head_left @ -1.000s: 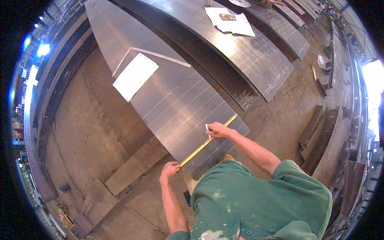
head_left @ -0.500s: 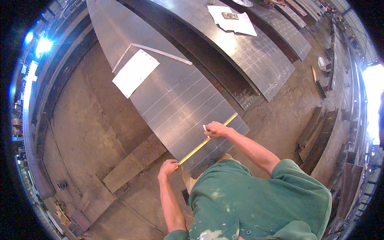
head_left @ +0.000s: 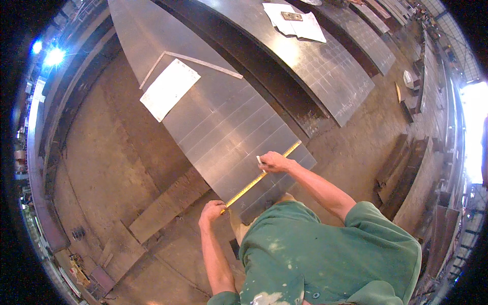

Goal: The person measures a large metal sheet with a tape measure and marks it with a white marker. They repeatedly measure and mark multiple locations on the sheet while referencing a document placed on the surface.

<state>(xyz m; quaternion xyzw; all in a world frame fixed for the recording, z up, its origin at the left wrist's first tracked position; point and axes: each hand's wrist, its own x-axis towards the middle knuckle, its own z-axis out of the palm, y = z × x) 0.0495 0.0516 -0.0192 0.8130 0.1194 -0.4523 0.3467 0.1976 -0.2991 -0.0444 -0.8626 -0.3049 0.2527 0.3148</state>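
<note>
A yellow tape measure [head_left: 247,187] lies stretched across the near end of a long grey steel plate [head_left: 223,145] marked with several chalk lines. At the plate's left edge my left hand [head_left: 212,211] is closed on one end of the tape. My right hand [head_left: 274,162] pinches a short white chalk stick [head_left: 261,162] just above the tape, towards its right part. The tape's far end reaches the plate's right edge. Farther up the plate lie a white paper sheet [head_left: 170,90] and a metal carpenter's square [head_left: 203,63] bent round its top.
Right of the plate stands another steel beam [head_left: 325,76] with papers [head_left: 310,28] and a small block [head_left: 292,16] on it. Steel offcuts [head_left: 404,170] lie on the floor at the right. A flat steel strip [head_left: 168,206] lies on the floor at the left.
The view has shifted slightly, so the plate sits a little higher. Both hands keep their hold, and the chalk stick has tilted a little in my right hand.
</note>
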